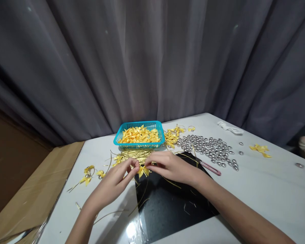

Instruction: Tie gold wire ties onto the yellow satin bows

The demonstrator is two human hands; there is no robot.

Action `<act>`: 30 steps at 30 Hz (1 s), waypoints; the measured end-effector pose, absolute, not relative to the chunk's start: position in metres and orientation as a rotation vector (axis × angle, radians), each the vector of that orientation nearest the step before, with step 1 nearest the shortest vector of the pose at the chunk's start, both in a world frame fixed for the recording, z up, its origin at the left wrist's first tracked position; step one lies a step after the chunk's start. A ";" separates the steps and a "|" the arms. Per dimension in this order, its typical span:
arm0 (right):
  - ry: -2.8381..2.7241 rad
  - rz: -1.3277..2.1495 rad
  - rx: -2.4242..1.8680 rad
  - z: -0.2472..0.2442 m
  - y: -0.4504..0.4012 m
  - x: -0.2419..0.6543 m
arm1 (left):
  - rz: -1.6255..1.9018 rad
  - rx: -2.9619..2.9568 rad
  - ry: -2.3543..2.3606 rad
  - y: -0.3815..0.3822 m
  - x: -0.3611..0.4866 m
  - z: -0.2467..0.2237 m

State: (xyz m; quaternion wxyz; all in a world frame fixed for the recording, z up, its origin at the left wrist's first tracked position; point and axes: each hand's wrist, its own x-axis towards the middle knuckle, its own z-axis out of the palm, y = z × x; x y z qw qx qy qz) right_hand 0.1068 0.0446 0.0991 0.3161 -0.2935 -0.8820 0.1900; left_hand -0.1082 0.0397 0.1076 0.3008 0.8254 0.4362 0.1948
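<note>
Between my two hands is a yellow ribbon bow (143,171), held over the top left of a black mat. The fingertips of my left hand (119,178) pinch its left side. From the other side, my right hand (169,165) closes thumb and fingers on the bow. A thin gold cord hangs down from it. Just behind the hands lies a bundle of gold cords (136,154). The black mat (165,210) carries a few loose cord pieces. My fingers hide part of the bow and its knot.
A blue basket (162,137) full of yellow bows stands at the back. Right of it are a pile of bows with cords (171,137), many silver beads (205,145) and pink-handled snips (210,167). Finished-looking bow pieces (86,176) lie left. Cardboard (38,179) borders the table.
</note>
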 end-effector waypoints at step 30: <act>-2.316 0.538 -0.815 0.102 0.044 0.110 | 0.479 2.374 1.186 0.037 -0.102 0.109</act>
